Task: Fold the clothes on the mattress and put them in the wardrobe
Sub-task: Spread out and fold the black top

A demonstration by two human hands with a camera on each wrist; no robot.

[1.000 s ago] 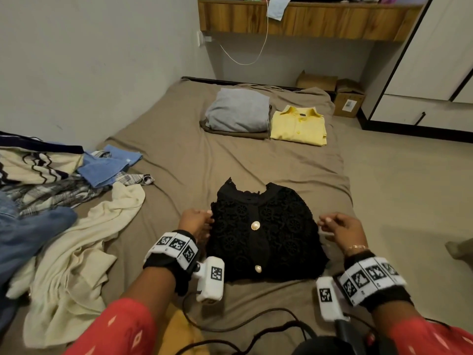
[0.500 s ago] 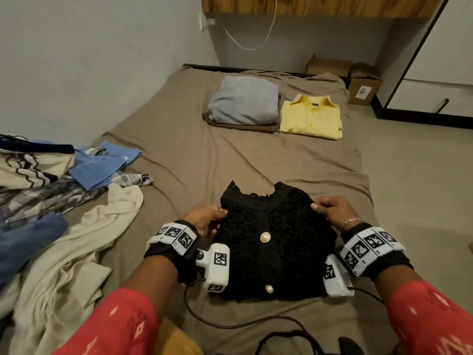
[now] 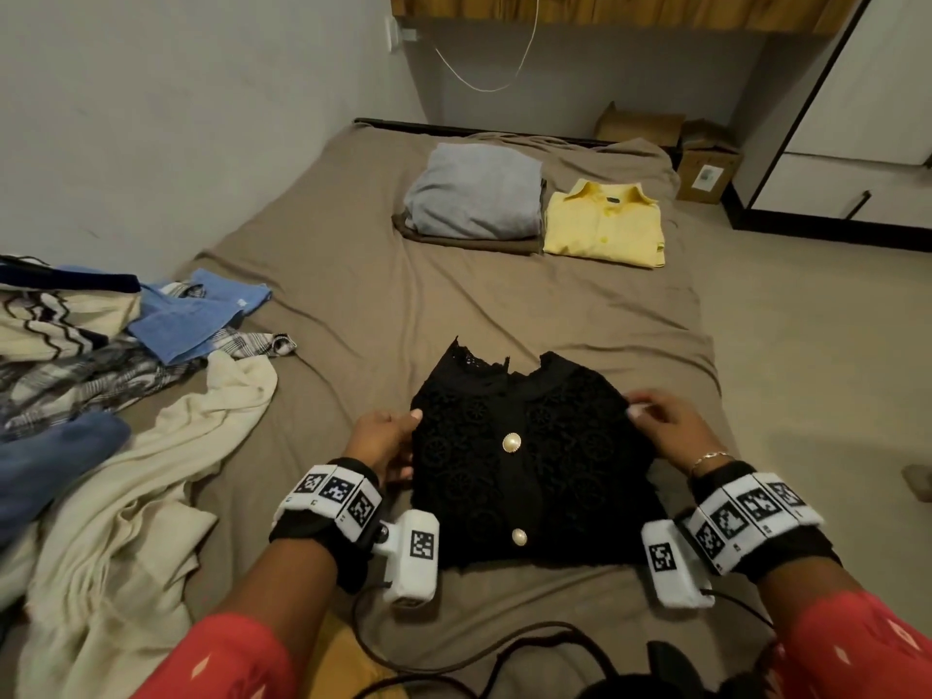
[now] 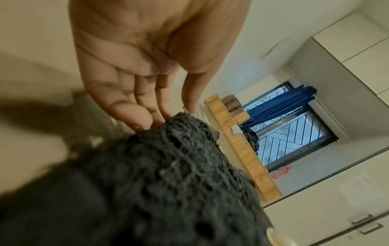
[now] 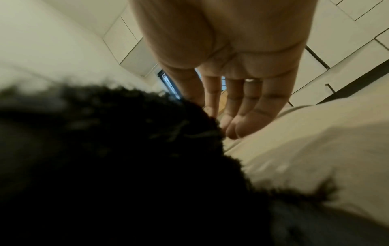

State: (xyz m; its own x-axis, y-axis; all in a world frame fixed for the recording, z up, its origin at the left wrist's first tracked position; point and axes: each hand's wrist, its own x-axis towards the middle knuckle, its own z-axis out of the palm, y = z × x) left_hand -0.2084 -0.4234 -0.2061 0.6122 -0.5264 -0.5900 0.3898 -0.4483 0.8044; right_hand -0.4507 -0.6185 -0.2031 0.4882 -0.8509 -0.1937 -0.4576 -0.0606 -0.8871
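Fingertips (image 4: 145,123) and thumb of the left hand (image 3: 386,441) pinch one shoulder edge of the folded black top (image 3: 529,461); the right hand (image 3: 665,426) pinches the opposite edge, presumably to lift it flat. The top lies on the mattress (image 3: 353,305), nearer than the yellow shirt (image 3: 602,227).

A bedroom in a home is shown. A low mattress (image 3: 353,315) covered with a brown sheet is laid on the floor against a plain wall, and loose and folded clothes are spread on it. A white wardrobe (image 3: 857,118) with dark handles is seen at the far right, a wooden wall shelf (image 3: 630,12) above, and cardboard boxes (image 3: 701,164) in the corner. A barred window (image 4: 294,133) with a blue curtain (image 4: 280,104) is caught by the left wrist view.
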